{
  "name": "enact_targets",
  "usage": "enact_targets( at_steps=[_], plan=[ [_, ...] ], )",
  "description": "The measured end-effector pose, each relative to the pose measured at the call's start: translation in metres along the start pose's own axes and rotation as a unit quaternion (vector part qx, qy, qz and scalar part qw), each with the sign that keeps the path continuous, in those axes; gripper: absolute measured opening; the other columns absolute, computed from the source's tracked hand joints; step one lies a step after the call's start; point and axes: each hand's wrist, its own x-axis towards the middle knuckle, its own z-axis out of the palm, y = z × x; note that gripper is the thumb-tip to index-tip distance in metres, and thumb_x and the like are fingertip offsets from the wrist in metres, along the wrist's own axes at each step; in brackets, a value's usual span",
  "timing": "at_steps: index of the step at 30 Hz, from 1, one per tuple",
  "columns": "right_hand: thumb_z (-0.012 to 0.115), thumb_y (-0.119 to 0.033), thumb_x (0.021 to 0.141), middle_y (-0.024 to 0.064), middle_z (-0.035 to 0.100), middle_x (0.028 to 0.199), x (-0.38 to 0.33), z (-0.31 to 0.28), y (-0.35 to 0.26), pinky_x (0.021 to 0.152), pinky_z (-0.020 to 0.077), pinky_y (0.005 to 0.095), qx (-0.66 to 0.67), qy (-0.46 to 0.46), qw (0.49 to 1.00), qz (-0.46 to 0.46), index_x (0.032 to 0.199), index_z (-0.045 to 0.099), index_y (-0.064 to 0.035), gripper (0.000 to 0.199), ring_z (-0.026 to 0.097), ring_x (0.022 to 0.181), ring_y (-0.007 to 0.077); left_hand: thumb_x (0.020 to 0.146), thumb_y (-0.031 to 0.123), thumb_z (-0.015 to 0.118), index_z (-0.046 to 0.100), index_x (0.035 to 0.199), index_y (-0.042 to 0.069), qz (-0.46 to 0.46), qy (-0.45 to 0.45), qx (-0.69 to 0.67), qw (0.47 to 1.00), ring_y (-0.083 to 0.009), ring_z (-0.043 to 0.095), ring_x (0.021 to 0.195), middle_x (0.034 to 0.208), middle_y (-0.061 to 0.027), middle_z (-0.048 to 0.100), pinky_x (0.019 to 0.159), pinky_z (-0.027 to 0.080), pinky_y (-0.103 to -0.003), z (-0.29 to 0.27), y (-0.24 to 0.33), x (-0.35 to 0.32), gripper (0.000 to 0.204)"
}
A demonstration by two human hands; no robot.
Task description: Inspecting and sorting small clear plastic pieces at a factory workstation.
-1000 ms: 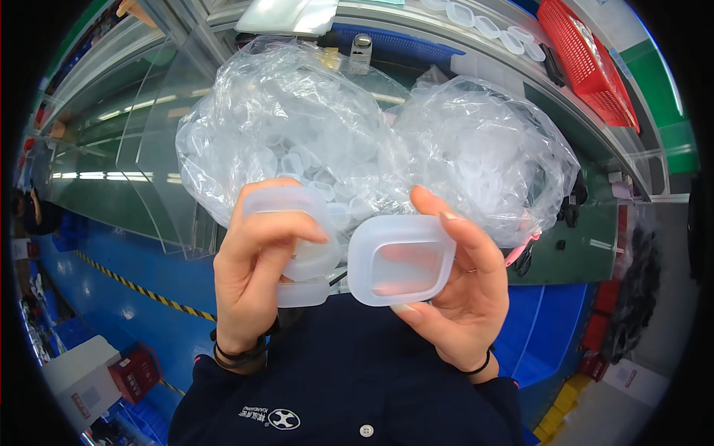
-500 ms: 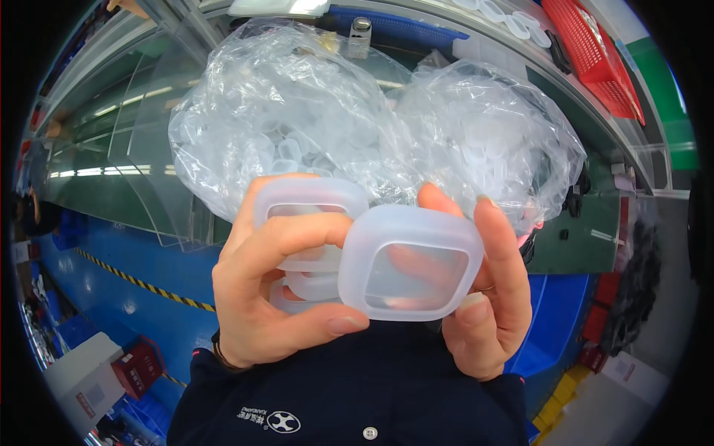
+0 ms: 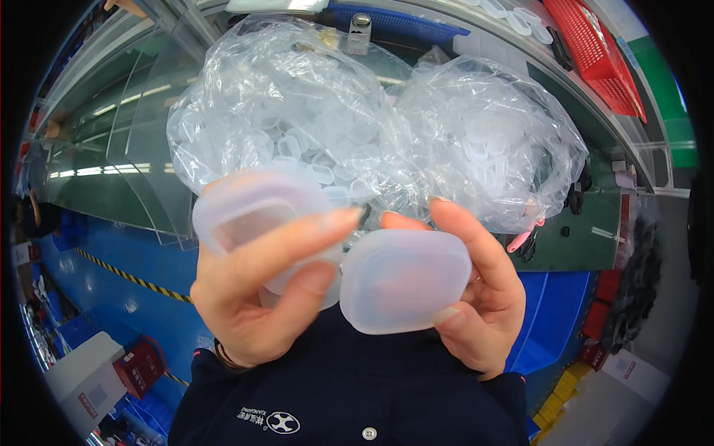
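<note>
My left hand (image 3: pixel 249 301) is wrapped round several frosted, translucent plastic covers (image 3: pixel 260 197) with rounded corners, one behind another. Motion blurs that hand, and its thumb and forefinger point toward the right. A single cover of the same frosted kind (image 3: pixel 405 286) is gripped by my right hand (image 3: pixel 487 305), with the thumb at its lower right edge and the fingers behind it. Its smooth, plain face is turned up toward me. A small gap separates it from the left fingertips. Both hands are above my lap, in front of the clear bags.
Two clear plastic bags (image 3: pixel 297 89) of small translucent parts lie on the green table (image 3: pixel 595 238). Pink-handled scissors (image 3: pixel 520 241) lie beside the right bag. Behind are a metal-topped bottle (image 3: pixel 359 33), a blue tray (image 3: pixel 409 28) and a red basket (image 3: pixel 595 56). A blue bin (image 3: pixel 550 320) stands right.
The right-hand cover has tilted so that its plain face shows instead of the recessed square. My left hand has shifted left with its covers, and its fingers have come away from the right-hand cover.
</note>
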Motion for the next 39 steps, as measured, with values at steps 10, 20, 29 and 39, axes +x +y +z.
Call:
enact_targets(
  at_steps=[10,20,29,39],
  plan=[
    [0.064,-0.013,0.073,0.0166,0.056,0.097,0.0,-0.011,0.002,0.078,0.0473,0.0326,-0.154,0.066,0.97,-0.178,0.124,0.025,0.0073,0.068,0.057,0.088,0.0222,0.07,0.027,0.062,0.057,0.092,-0.003,-0.096,-0.114,-0.008,0.989,-0.0165,0.051,0.078,0.087,-0.0099,0.057,0.068,0.039,-0.027,-0.005,0.008,-0.002,0.037],
    [0.058,0.005,0.071,0.0165,0.057,0.099,0.007,-0.028,0.003,0.075,0.0417,0.0265,-0.254,-0.049,0.92,-0.293,0.1,0.052,0.0065,0.029,0.056,0.087,0.0193,0.075,0.003,0.058,0.027,0.121,-0.007,-0.157,-0.019,-0.172,0.972,-0.0171,0.056,0.085,0.095,-0.017,0.056,0.072,0.045,-0.026,0.003,0.005,-0.009,0.056],
    [0.068,-0.002,0.066,0.0041,0.052,0.083,0.008,-0.022,0.006,0.053,0.0312,0.0163,-0.33,-0.039,0.933,-0.138,0.101,0.055,0.0005,0.037,0.039,0.052,0.003,0.067,0.007,0.07,0.027,0.115,-0.005,-0.076,-0.085,-0.199,0.973,-0.0143,0.056,0.083,0.093,-0.0153,0.057,0.069,0.044,-0.023,0.01,0.001,-0.007,0.065],
    [0.062,-0.001,0.073,0.0033,0.049,0.08,0.003,-0.024,0.008,0.054,0.0314,0.015,-0.189,-0.011,0.972,-0.136,0.104,0.051,0.0049,0.033,0.04,0.057,0.0012,0.072,0.013,0.066,0.034,0.117,-0.012,-0.115,-0.1,-0.216,0.964,-0.0059,0.05,0.068,0.085,-0.0138,0.061,0.055,0.034,-0.017,0.002,0.004,-0.007,0.061]
  ],
)
